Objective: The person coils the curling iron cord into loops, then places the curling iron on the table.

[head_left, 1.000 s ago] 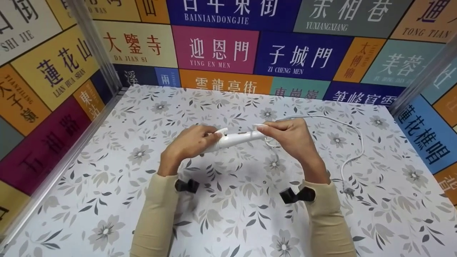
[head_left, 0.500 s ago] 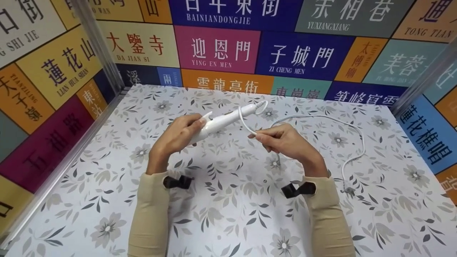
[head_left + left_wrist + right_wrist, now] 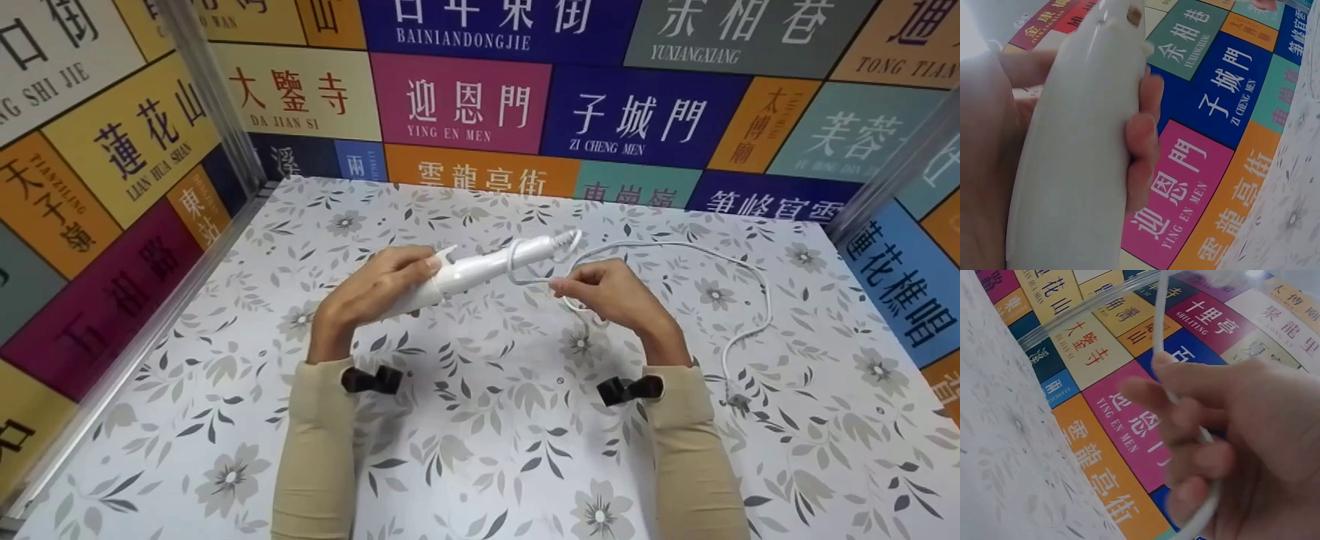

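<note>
Head view: The white appliance (image 3: pixel 484 271) is held left of the frame centre, tilted with its corded end raised toward the right. Its near end is gripped by the left hand (image 3: pixel 379 289); the fingers are wrapped around the body and the thumb is laid along the upper side. The white cord (image 3: pixel 679 243) is led out of the far end, and a loop of it is crossed over the narrower part of the body. The cord is pinched by the right hand (image 3: pixel 611 292), right of centre, between thumb and fingertips. The remaining length is laid in a wide curve on the floral surface (image 3: pixel 465 450), ending at the plug (image 3: pixel 739 403) at right. Printed panels (image 3: pixel 637 112) are arranged along the top and sides of the frame.

Left wrist view: The frame centre is occupied by the appliance from bottom to top. Curled fingertips are seen against its right edge.

Right wrist view: The cord is brought down from the top centre and held between thumb and fingertip, then passed along the other curled fingers toward the bottom edge.
</note>
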The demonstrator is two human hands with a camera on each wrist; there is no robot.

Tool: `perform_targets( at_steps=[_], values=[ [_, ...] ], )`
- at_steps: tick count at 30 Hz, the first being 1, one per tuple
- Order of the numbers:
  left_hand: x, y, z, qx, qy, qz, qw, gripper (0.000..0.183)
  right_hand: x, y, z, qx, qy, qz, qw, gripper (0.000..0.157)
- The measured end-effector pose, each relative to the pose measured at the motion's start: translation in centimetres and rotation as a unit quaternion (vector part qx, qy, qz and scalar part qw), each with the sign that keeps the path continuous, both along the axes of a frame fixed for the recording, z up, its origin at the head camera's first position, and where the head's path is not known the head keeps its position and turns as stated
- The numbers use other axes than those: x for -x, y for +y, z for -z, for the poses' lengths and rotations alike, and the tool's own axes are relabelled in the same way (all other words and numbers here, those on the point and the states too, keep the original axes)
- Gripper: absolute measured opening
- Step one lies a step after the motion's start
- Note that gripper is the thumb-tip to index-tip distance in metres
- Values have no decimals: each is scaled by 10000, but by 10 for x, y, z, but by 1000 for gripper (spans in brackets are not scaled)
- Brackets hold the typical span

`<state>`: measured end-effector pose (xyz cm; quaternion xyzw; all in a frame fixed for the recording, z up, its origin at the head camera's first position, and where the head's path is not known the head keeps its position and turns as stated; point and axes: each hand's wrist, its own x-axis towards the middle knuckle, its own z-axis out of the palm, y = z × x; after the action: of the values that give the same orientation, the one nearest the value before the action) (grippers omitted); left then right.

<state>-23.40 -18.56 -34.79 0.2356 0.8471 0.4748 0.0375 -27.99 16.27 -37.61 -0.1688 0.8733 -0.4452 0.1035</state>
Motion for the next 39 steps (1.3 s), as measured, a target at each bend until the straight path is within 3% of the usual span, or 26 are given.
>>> perform_targets(
  at_steps=[3, 7, 10, 14, 21, 29, 35, 39],
  values=[
    [0, 6, 2, 399, -116, 178, 9990, 33, 2, 0, 3, 313, 42, 835, 9960, 34],
    [1, 15, 6, 1057, -313, 220, 9937, 40, 2, -2, 2, 749, 143, 1524, 9854, 38],
    [2, 20, 7, 1337, -390, 297, 9898, 46, 1, -4, -2, 888, 190, 1827, 9790, 48],
    [2, 25, 8, 1468, -510, 372, 9871, 37, -4, -6, -11, 1136, 312, 1945, 9738, 46],
    [3, 29, 10, 1578, -586, 321, 9852, 37, -20, -13, -27, 1867, 959, 1644, 9638, 32],
    [2, 31, 11, 1621, -490, 389, 9848, 41, -38, -27, -37, 1969, 1458, 1215, 9619, 19],
    [4, 33, 8, 1683, -423, 102, 9848, 38, -47, -35, -45, 1815, 1574, 533, 9692, 13],
    [5, 35, 6, 1767, -291, -84, 9838, 39, -47, -37, -44, 1621, 1421, -56, 9765, 20]
  ],
)
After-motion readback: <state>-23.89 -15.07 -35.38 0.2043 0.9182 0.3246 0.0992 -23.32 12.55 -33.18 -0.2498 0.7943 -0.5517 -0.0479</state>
